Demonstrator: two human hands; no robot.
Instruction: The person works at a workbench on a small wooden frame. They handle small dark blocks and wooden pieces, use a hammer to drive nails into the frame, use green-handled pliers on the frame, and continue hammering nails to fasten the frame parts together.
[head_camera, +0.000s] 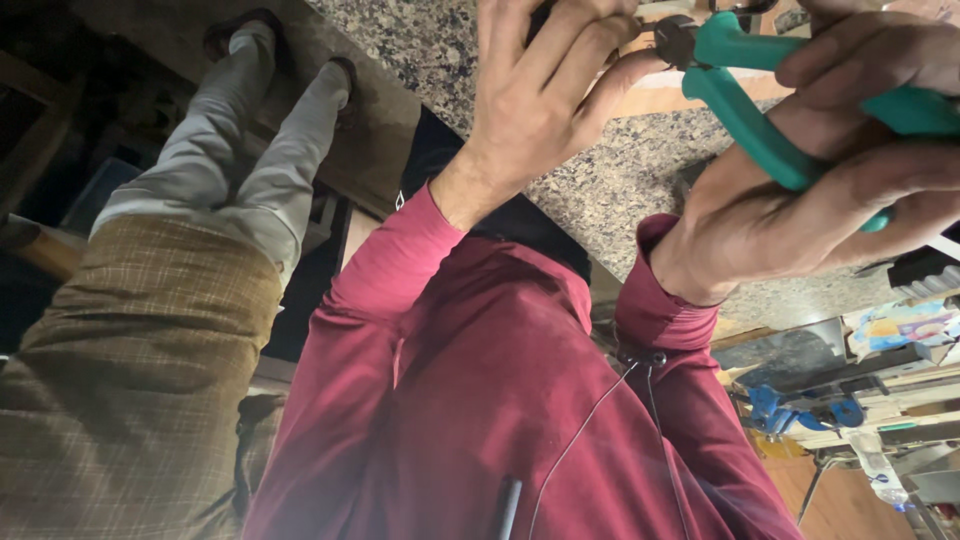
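Note:
My right hand (830, 170) is closed around the teal handles of a pair of pliers (760, 110). The dark jaws of the pliers (680, 40) point left toward my left hand (540, 90). That hand's fingers curl over a small dark object (541, 10) at the top edge, most of it hidden by the fingers and the frame edge. Both hands hover over a light wooden piece (660, 95) lying on a speckled granite counter (620, 180). Maroon sleeves cover both my arms.
Another person in grey trousers (250, 150) and a plaid brown shirt (130, 370) stands close on the left. At the lower right are cluttered shelves with blue items (790, 410) and a clear plastic bottle (880, 470).

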